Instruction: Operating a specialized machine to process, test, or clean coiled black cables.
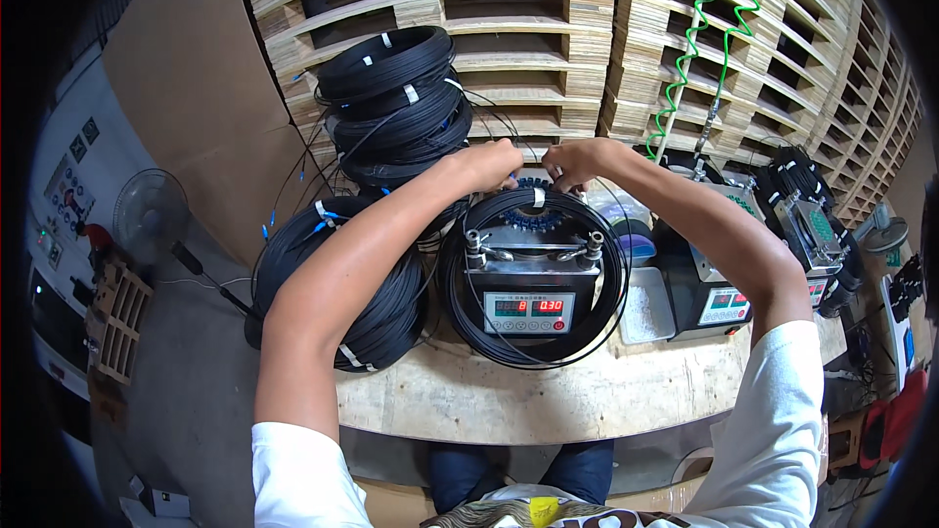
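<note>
A coil of black cable point(614, 318) loops around a bench machine point(533, 279) with a lit red digital display and metal clamps at its corners. On top of the machine sits a round dark disc point(533, 220) with blue parts set around its rim. My left hand point(492, 167) is closed at the far left edge of the disc, with a bit of blue showing by the fingertips. At the far right edge, my right hand point(575, 164) has its fingers pinched together. What either hand grips is too small to make out.
Stacked black cable coils point(391, 103) and another coil with blue connectors point(337, 284) stand left. Right are a white tray point(647, 305) and a second machine point(722, 305). Wooden pallets point(504, 0) rise behind the table point(509, 401); green coiled hoses point(690, 44) hang right.
</note>
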A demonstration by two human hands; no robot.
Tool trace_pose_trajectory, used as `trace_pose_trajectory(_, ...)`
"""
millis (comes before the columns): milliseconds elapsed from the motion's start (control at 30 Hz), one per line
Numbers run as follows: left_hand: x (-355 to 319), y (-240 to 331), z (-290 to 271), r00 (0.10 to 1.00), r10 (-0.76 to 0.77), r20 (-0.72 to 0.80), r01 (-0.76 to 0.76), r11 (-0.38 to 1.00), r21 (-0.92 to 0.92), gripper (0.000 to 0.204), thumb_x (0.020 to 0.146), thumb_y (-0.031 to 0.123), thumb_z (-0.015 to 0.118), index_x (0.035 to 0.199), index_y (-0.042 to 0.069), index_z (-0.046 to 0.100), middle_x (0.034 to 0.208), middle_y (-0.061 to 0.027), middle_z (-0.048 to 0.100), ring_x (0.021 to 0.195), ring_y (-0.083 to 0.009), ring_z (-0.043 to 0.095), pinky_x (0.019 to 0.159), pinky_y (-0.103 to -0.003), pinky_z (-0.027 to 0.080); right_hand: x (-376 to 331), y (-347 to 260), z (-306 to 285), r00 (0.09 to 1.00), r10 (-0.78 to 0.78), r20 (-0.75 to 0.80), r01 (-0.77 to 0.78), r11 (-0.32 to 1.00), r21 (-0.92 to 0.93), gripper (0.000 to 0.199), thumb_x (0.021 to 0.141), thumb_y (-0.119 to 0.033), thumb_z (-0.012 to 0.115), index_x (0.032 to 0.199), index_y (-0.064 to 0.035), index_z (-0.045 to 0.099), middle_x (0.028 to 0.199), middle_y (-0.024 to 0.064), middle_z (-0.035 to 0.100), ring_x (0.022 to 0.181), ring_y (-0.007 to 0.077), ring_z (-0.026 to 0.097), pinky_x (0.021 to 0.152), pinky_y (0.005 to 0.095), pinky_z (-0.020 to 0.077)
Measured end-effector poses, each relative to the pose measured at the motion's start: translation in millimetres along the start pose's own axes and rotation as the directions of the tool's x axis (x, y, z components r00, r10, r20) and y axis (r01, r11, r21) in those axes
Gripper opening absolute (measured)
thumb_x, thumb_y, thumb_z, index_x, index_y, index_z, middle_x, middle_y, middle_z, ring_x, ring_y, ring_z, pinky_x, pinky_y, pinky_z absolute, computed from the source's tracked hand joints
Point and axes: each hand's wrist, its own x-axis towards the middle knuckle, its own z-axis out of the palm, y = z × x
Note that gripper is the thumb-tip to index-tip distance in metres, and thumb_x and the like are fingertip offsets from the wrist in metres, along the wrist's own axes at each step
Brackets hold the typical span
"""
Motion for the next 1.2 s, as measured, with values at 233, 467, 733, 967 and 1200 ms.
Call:
trace_pose_trajectory(233,4,12,-1,0.988,-0.139,-0.06,0.141,0.99,0.023,0.027,0.082,0.018,0.08,0.092,-0.005,0.071,0.092,-0.0272,0.069,0.092,-0.0424,0.068,0.074,-0.047,0.055,17,-12,3,0.984,0.178,-0.002,-0.177,0.979,-0.103,0.032,0.091,-0.027,0.07,0.084,0.0042,0.072,0.07,0.01,0.07,0.059,0.0208,0.07,0.055,0.034,0.0565)
trace_pose_trajectory(467,4,11,3,0.976,-0.206,-0.075,0.207,0.978,0.003,0.027,0.08,0.017,0.081,0.091,-0.006,0.072,0.096,-0.0277,0.069,0.095,-0.0414,0.068,0.078,-0.046,0.056,13,-31,-7,0.976,0.172,0.134,-0.173,0.985,-0.004,0.031,0.091,-0.013,0.066,0.105,0.0149,0.064,0.099,0.0235,0.07,0.072,0.029,0.074,0.06,0.0351,0.0652)
trace_pose_trajectory(733,16,20,1,0.969,-0.243,-0.055,0.243,0.97,0.009,0.028,0.081,0.017,0.081,0.094,-0.006,0.071,0.098,-0.0256,0.071,0.098,-0.0381,0.07,0.08,-0.044,0.057,4,-13,-12,0.968,0.224,0.112,-0.237,0.963,0.13,0.033,0.096,-0.021,0.063,0.1,0.0126,0.064,0.082,0.0193,0.074,0.067,0.0254,0.074,0.061,0.0346,0.0608)
trace_pose_trajectory(967,42,20,-21,0.956,-0.163,0.245,0.104,0.966,0.236,0.027,0.085,0.014,0.076,0.098,-0.009,0.07,0.091,-0.0204,0.074,0.075,-0.0256,0.074,0.064,-0.038,0.059,-5,-5,7,0.989,0.1,-0.11,-0.093,0.993,0.07,0.031,0.098,-0.024,0.062,0.094,0.0067,0.065,0.073,0.0159,0.072,0.067,0.0239,0.073,0.059,0.0374,0.055)
trace_pose_trajectory(1200,43,-18,-17,0.81,-0.342,0.477,0.502,0.824,-0.261,0.025,0.095,0.023,0.068,0.095,-0.002,0.07,0.092,-0.0107,0.073,0.068,-0.0207,0.071,0.058,-0.039,0.06,-3,1,19,0.957,0.059,-0.283,-0.039,0.996,0.075,0.032,0.097,-0.025,0.062,0.089,0.0059,0.064,0.074,0.0173,0.072,0.068,0.0262,0.074,0.065,0.039,0.0551)
